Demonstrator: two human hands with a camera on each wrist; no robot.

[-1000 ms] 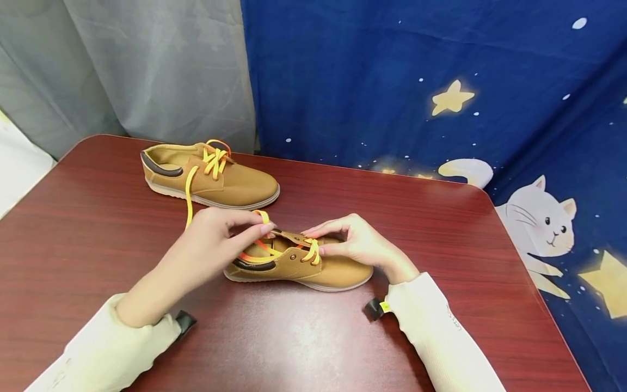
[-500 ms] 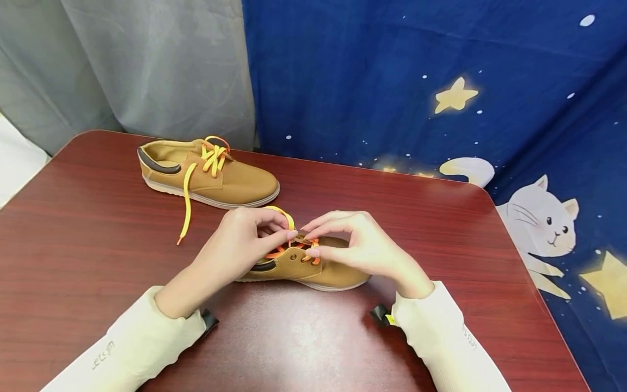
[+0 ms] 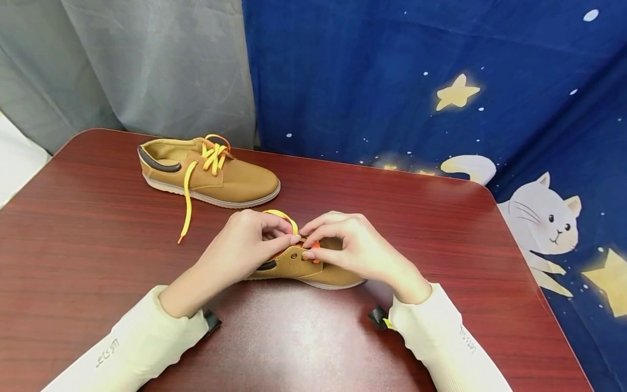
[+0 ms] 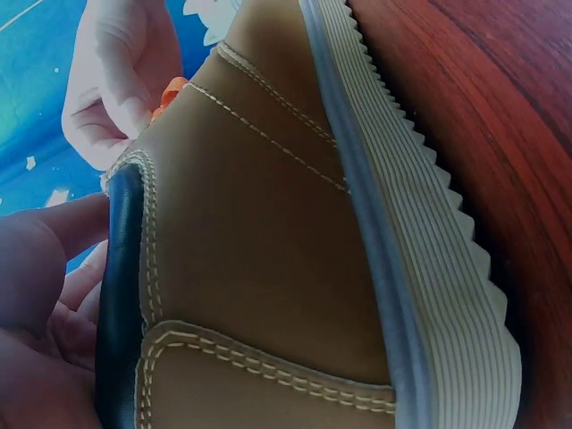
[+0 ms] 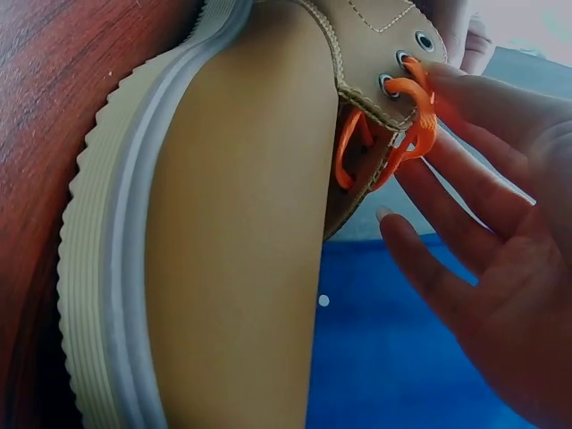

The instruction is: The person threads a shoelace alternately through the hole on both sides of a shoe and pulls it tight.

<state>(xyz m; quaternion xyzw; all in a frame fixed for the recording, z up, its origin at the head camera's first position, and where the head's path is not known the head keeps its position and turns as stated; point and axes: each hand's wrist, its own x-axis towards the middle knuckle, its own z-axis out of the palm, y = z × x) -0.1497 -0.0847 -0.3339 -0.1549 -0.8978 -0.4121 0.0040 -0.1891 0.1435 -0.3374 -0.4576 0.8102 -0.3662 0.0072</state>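
A tan shoe (image 3: 345, 276) lies on its sole, toe to the right, with a lace that is yellow on one side and orange on the other. The left hand (image 3: 245, 242) pinches the lace (image 3: 281, 214) at the shoe's opening, and a yellow loop arches above its fingers. Close by, the right hand (image 3: 360, 245) has thumb and fingers at the eyelets, pinching the lace there. In the right wrist view the orange lace (image 5: 422, 107) runs through two eyelets, and the eyelet nearest the opening (image 5: 424, 41) has no lace in it. The left palm hides the heel in the head view.
A matching tan shoe (image 3: 250, 179) stands farther back on the left, laced in yellow, one lace end (image 3: 188, 209) trailing onto the reddish-brown table (image 3: 122, 245). Behind the table hang a grey curtain (image 3: 171, 65) and a blue starry one (image 3: 343, 76).
The left hand has moved right along the shoe with the lace, close to the right hand. The right fingers have shifted slightly left onto the lace by the eyelets.
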